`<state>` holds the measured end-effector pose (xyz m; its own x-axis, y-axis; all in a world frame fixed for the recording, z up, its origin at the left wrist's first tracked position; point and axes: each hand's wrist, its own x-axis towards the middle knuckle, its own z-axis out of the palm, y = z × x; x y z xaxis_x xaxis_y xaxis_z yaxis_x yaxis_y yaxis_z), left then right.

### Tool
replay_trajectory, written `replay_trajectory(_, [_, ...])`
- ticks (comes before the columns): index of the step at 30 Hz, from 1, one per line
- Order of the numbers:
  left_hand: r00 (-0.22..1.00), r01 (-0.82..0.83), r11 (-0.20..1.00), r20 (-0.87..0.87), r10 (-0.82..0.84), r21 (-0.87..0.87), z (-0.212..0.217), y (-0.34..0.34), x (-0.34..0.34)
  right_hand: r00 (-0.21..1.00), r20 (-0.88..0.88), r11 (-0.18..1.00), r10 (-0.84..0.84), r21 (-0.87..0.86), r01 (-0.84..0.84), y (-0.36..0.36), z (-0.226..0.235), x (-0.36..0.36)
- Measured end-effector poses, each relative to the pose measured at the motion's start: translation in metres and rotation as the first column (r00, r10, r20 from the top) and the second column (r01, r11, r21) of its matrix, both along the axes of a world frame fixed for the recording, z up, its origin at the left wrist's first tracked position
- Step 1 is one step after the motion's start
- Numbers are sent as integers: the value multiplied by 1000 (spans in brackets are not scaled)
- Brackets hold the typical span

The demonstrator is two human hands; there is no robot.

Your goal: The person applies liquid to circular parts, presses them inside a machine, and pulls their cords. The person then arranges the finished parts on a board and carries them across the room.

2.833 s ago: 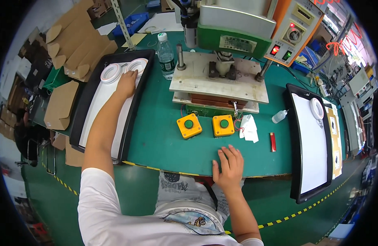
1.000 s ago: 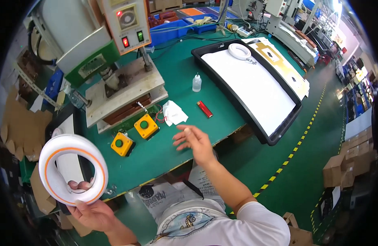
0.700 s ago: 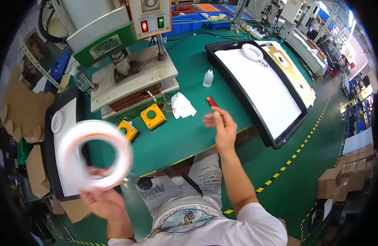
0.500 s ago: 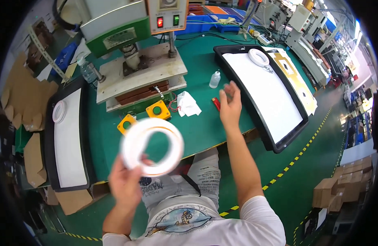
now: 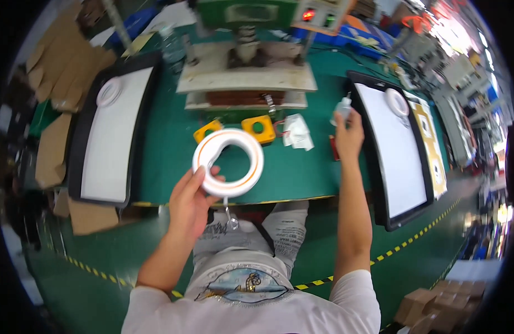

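My left hand (image 5: 190,203) grips a thick white ring (image 5: 253,162) with a thin orange line around its face. It hangs above the table's front edge, and a small metal clip (image 5: 232,223) dangles from its lower side. On the right, my right hand (image 5: 350,133) is closed round a small clear squeeze bottle (image 5: 344,104) with its nozzle up. Just below that hand lies a red object (image 5: 334,148), its kind unclear. Beyond the ring are two yellow button boxes (image 5: 258,129) with green buttons, beside a crumpled white cloth or tissue (image 5: 297,132).
A press machine (image 5: 246,80) stands at the back of the green table (image 5: 173,167). Black trays lined with white flank it: the left tray (image 5: 135,150) and the right tray (image 5: 379,189), each holding a similar ring. Cardboard (image 5: 67,67) is stacked at far left.
My right hand has reached forward and taken hold of the squeeze bottle. The ring in my left hand now shows its dangling clip. The whole view has swung, shifting the table rightward.
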<state>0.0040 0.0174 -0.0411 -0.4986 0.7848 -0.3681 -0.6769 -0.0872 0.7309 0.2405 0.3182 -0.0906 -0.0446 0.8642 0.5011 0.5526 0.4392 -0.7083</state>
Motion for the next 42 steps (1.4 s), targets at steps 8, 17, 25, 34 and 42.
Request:
replay_trajectory(8, [999,33,995,-46,-29,94,4,24,-16,534,-804,822,260,-106,-560,-141,24,-14])
replay_trajectory(17, [997,72,995,0,-72,65,-2,34,-6,209,-968,764,142,-27,-645,-188,4,-22])
replay_trajectory(25, [997,68,996,-34,-66,62,-5,36,-3,325,-929,799,178,-57,-599,-187,3,-35])
replay_trajectory(34, [998,66,996,-23,-65,59,-7,35,0,401,-880,799,255,-42,-600,-182,27,-47])
replay_trajectory(42, [998,69,995,-5,-69,71,-7,36,1,479,-781,772,401,7,-636,-182,29,-52])
